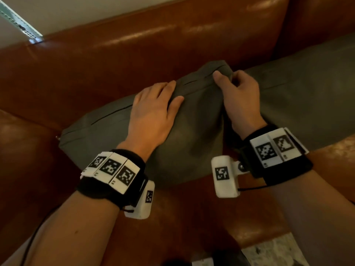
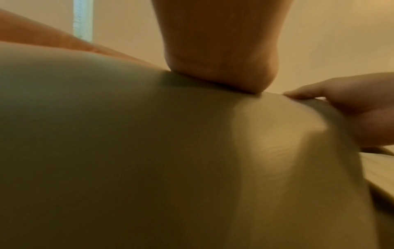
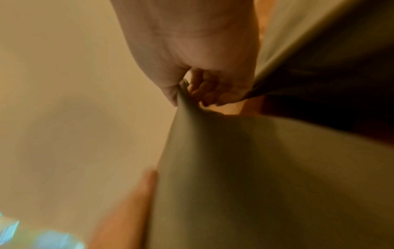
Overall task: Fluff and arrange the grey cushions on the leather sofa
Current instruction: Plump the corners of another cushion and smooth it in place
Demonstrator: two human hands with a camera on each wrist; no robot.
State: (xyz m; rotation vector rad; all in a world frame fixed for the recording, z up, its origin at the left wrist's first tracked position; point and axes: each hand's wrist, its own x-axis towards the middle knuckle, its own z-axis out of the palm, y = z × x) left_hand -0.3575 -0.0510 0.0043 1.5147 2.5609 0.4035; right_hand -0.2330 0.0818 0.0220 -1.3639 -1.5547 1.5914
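A grey cushion (image 1: 192, 131) stands on the brown leather sofa (image 1: 115, 60), leaning towards the backrest. My left hand (image 1: 153, 112) lies flat on its upper edge with straight fingers, its heel pressing the fabric (image 2: 149, 151). My right hand (image 1: 238, 93) pinches the cushion's top right corner between thumb and curled fingers; the bunched fabric (image 3: 185, 101) shows in the right wrist view. A second grey cushion (image 1: 307, 89) lies behind and to the right, along the backrest.
The sofa seat (image 1: 28, 160) extends left and in front of the cushion. A pale wall (image 1: 96, 10) rises behind the backrest, with a light strip (image 1: 21, 24) at top left. A speckled floor (image 1: 272, 250) shows at the bottom edge.
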